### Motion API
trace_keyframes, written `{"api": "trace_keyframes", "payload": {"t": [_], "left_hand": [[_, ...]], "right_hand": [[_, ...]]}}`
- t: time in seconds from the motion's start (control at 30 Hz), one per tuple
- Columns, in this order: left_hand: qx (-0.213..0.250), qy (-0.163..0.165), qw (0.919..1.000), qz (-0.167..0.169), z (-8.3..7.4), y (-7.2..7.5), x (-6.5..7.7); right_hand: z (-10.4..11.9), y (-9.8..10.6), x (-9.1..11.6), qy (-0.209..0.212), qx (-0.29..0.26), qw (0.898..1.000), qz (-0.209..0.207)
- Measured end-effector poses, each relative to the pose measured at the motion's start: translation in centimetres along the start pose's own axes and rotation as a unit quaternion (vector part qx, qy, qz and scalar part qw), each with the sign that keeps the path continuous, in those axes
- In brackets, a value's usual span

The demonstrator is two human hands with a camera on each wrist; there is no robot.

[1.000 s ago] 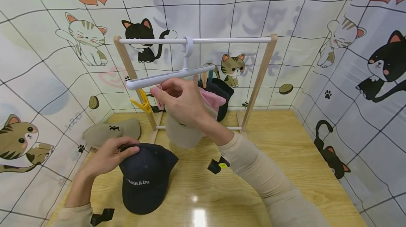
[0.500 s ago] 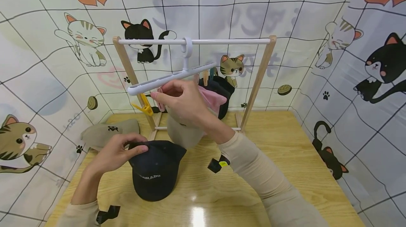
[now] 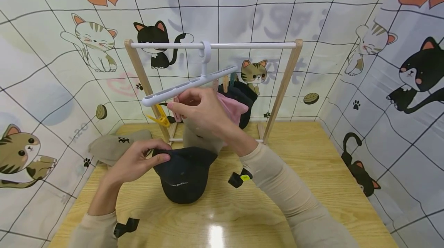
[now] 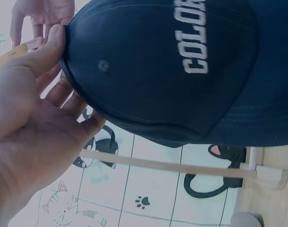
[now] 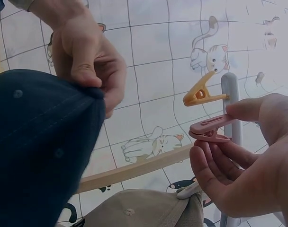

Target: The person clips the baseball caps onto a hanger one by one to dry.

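In the head view my left hand [image 3: 137, 161] grips a navy cap [image 3: 185, 176] with white lettering by its back edge, thumb on the outside. The cap hangs brim down over the table. My right hand [image 3: 206, 113] is at the white hanger [image 3: 173, 92] and pinches a pink clothespin [image 5: 210, 127] between thumb and fingers, as the right wrist view shows. Beside it on the hanger is a yellow clothespin [image 5: 201, 93]. A beige cap [image 3: 199, 142] hangs behind my right hand, partly hidden by it and by the navy cap.
The hanger hooks over the white bar [image 3: 249, 45] of a wooden rack [image 3: 282, 90]. A pink cap [image 3: 234, 109] and a black cap [image 3: 249, 96] hang further back. Another beige cap [image 3: 107, 148] lies on the wooden table [image 3: 295, 155] at the left.
My left hand has carried the navy cap up and to the right, closer to the hanger. The hanger has turned slightly; my right hand stays nearly in place on the pink clothespin.
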State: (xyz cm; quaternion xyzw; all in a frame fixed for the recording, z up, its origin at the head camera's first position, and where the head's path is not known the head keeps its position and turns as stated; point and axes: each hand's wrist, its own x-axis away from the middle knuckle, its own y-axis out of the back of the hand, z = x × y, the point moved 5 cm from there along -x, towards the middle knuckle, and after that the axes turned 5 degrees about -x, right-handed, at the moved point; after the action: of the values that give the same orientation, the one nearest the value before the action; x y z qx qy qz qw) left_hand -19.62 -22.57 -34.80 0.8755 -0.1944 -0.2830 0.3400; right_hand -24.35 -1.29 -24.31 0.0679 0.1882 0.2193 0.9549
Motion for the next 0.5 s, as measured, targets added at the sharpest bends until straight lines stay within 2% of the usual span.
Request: {"api": "trace_keyframes", "payload": {"t": [0.3,0.5], "left_hand": [[0.037,-0.017,0.9990,-0.020,-0.6,-0.8,-1.6],[0.040,-0.020,0.9980,-0.045,-0.6,-0.8,-2.7]], "right_hand": [[0.0,-0.1,-0.1,0.012,0.003,1.000,-0.002],[-0.1,-0.2,-0.1,0.013,-0.011,1.000,0.002]]}}
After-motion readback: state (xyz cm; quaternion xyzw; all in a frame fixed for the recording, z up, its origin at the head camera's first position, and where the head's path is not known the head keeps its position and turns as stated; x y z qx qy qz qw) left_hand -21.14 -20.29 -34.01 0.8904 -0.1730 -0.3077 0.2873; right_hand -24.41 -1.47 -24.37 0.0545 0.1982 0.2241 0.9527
